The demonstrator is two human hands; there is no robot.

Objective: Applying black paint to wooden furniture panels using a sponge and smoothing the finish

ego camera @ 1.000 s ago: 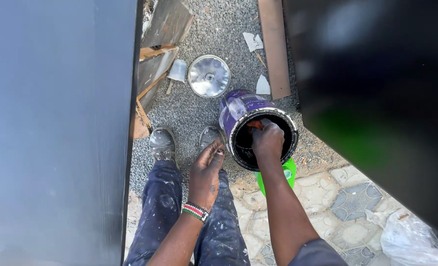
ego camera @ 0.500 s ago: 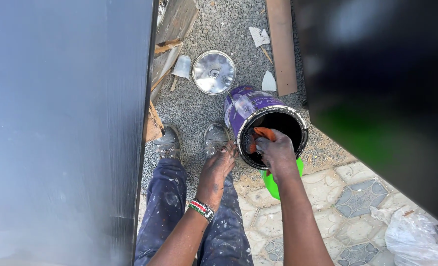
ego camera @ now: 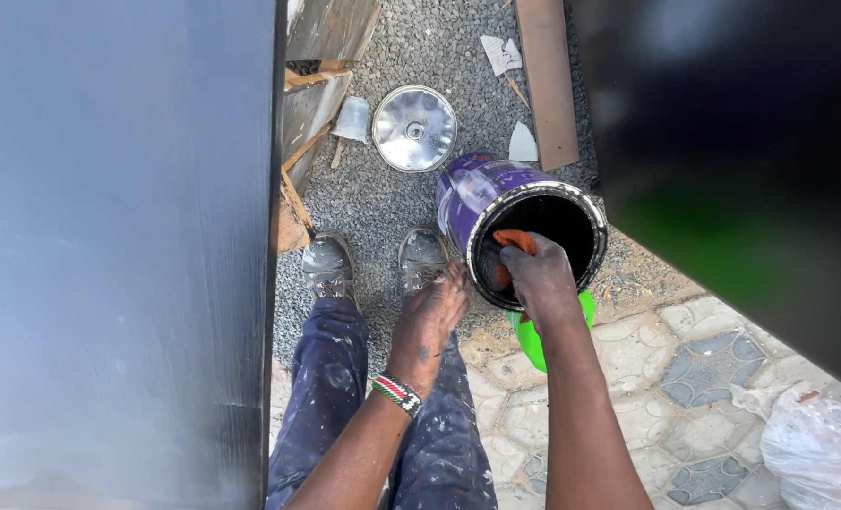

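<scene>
Gravel ground (ego camera: 383, 203) lies beneath the purple paint can (ego camera: 520, 222), where the right hand (ego camera: 539, 276) clasps an orange rag (ego camera: 513, 244) inside its mouth. Left hand (ego camera: 430, 316) hangs released beside it; steadying the rim would help.

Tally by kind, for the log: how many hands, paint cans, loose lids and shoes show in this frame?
Hands: 2, left hand and right hand
Paint cans: 1, purple paint can
Loose lids: 1, silver lid on the gravel
Shoes: 2, left shoe and right shoe
Total: 6
</scene>
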